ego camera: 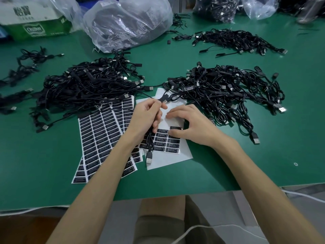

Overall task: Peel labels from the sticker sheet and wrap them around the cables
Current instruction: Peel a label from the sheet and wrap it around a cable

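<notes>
My left hand (146, 118) grips a black cable (149, 143) over the middle of the table; its USB plug (149, 159) hangs down onto a mostly used sticker sheet (168, 157). That sheet holds a few black labels (166, 143) near its lower part. My right hand (191, 124) rests on the sheet, fingers curled, with the thumb and fingertips at a label (175, 128) near the top of the remaining rows. Whether the label is lifted cannot be told.
Full sticker sheets (98, 136) fan out to the left. Big piles of black cables lie left (84, 85) and right (228, 90) of my hands, and another (233, 39) at the back. Plastic bags (126, 22) and a carton (35, 18) stand along the far edge.
</notes>
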`<state>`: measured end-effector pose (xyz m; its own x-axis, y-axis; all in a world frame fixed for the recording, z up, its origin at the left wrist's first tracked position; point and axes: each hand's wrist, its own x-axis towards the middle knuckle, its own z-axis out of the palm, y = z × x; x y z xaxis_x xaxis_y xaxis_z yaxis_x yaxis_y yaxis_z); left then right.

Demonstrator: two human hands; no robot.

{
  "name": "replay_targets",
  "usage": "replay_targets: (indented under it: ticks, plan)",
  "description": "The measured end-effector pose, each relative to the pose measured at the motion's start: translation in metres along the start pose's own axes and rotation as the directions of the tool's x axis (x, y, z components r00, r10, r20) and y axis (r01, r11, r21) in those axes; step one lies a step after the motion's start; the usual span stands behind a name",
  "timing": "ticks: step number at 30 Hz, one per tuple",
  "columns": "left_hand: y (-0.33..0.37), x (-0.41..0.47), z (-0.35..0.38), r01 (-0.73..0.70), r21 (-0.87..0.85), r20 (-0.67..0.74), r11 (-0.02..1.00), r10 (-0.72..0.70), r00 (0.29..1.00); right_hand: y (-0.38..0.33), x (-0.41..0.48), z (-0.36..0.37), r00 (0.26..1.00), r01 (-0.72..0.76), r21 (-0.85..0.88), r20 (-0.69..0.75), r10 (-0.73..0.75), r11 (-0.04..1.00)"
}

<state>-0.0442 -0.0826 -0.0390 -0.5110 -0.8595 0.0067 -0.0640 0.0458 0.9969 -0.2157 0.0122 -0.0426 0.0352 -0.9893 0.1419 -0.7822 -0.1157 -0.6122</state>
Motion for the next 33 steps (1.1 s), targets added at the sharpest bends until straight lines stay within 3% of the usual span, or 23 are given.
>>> replay_targets:
  ticks: [10, 17, 27, 33]
  plan:
    - [-0.0022, 0.0011, 0.0003, -0.013, 0.010, 0.006, 1.000, 0.013, 1.000, 0.0042, 0.0014, 0.0055, 0.998, 0.025, -0.031, -0.058, -0.026, 0.999]
    - [-0.0028, 0.0015, -0.0003, -0.022, -0.005, -0.011, 1.000, 0.022, 1.000, 0.0050, -0.0002, 0.0075, 0.996, 0.005, 0.044, -0.086, -0.002, 0.999]
    - [0.0015, 0.0009, -0.0057, -0.100, -0.343, -0.068, 0.934, 0.082, 0.994, 0.0016, -0.0016, 0.0048, 0.995, 0.028, 0.047, -0.097, -0.023, 0.999]
    - [-0.0001, 0.0016, -0.0061, -0.080, -0.320, -0.080, 0.944, 0.057, 0.995, -0.0006, -0.0025, -0.0015, 0.999, 0.051, 0.031, 0.006, -0.051, 0.998]
